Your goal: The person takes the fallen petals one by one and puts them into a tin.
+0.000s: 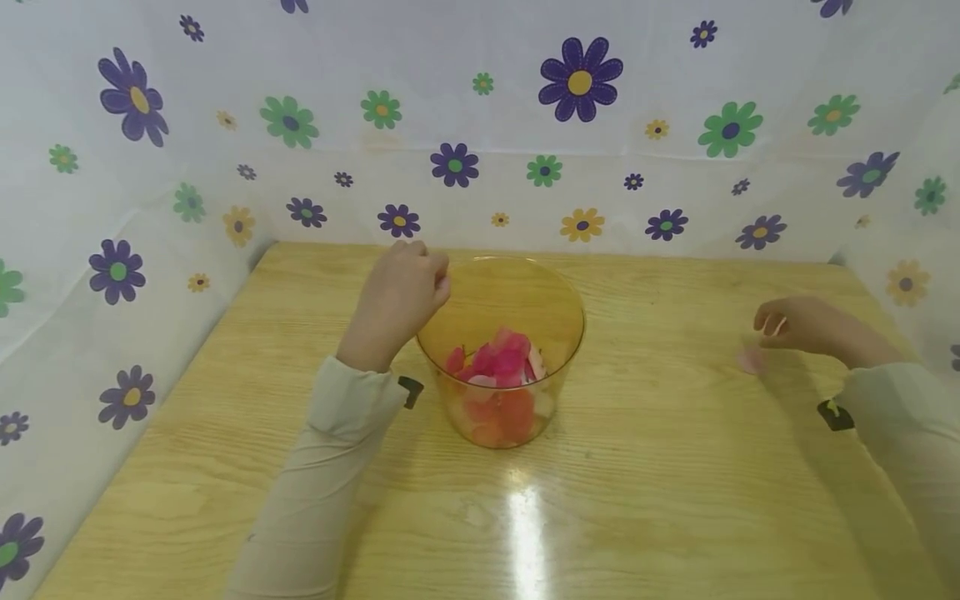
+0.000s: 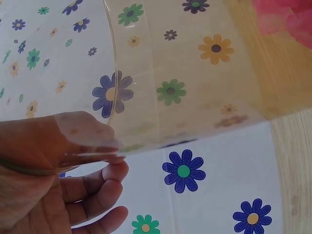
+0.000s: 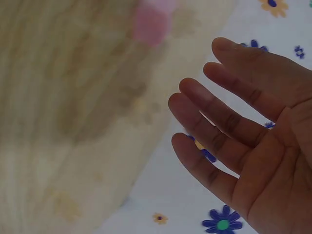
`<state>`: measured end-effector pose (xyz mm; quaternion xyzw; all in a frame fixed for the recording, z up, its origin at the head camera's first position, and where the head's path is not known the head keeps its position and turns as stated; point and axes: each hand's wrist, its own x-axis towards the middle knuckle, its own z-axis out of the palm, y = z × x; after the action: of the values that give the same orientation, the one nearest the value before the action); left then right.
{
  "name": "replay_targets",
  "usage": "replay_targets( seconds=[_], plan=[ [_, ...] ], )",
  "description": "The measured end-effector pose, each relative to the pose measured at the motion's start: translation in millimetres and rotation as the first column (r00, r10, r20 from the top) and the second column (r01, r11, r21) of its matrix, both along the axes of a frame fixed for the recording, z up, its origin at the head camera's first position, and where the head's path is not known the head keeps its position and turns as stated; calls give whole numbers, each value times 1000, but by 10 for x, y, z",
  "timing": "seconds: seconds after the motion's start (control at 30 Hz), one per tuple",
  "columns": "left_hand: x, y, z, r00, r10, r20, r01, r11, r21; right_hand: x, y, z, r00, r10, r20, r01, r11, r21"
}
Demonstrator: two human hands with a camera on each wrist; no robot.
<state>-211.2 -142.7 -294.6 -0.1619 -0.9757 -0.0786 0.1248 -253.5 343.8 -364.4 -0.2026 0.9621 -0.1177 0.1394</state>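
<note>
An amber-tinted see-through bowl [image 1: 459,408] stands on the table, with pink and pale petals [image 1: 512,354] heaped in its bottom. At its left side, my left hand [image 1: 401,296] grips the rim. The left wrist view shows that hand's thumb [image 2: 87,129] at the bowl's rim [image 2: 115,63], with the other fingers curled below it. Out on the right, my right hand [image 1: 806,327] hovers over the table, its fingers [image 3: 209,134] loosely bent and holding nothing. Just below and left of its fingertips lies a single pale pink petal [image 1: 751,359], also a blurred pink patch [image 3: 152,24] in the right wrist view.
The light wooden table [image 1: 660,500] carries a bright glare streak in front of the bowl. A white cloth with printed flowers [image 1: 510,67] hangs behind the table and along both sides. Dark pieces [image 1: 836,414] show at both sleeve cuffs.
</note>
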Motion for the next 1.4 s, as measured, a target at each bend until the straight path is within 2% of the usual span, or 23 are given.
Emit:
replay_targets(
  seconds=[0.17, 0.37, 0.67, 1.0, 1.27, 1.4],
  plan=[
    [-3, -7, 5, 1000, -3, -12, 3, 1000, 0, -14, 125, -159, 999, -19, 44, 20, 999, -27],
    [-10, -2, -3, 1000, -14, -20, 14, 1000, 2, -6, 95, -230, 996, -29, 83, 30, 999, -14],
    [-11, 11, -3, 1000, -11, -6, 11, 1000, 11, -30, 60, -247, 993, -7, 114, 9, 1000, -11],
    [-7, 17, -8, 1000, -2, 7, 2, 1000, 13, -44, 69, -274, 995, 26, 95, -26, 1000, 3],
    [-25, 12, -20, 1000, 0, 10, 0, 1000, 15, -38, 48, -257, 998, 23, 60, -20, 999, -48],
    [-25, 9, -33, 1000, 4, 14, -4, 1000, 17, -34, 46, -250, 995, 18, 94, -12, 998, -65]
  ],
)
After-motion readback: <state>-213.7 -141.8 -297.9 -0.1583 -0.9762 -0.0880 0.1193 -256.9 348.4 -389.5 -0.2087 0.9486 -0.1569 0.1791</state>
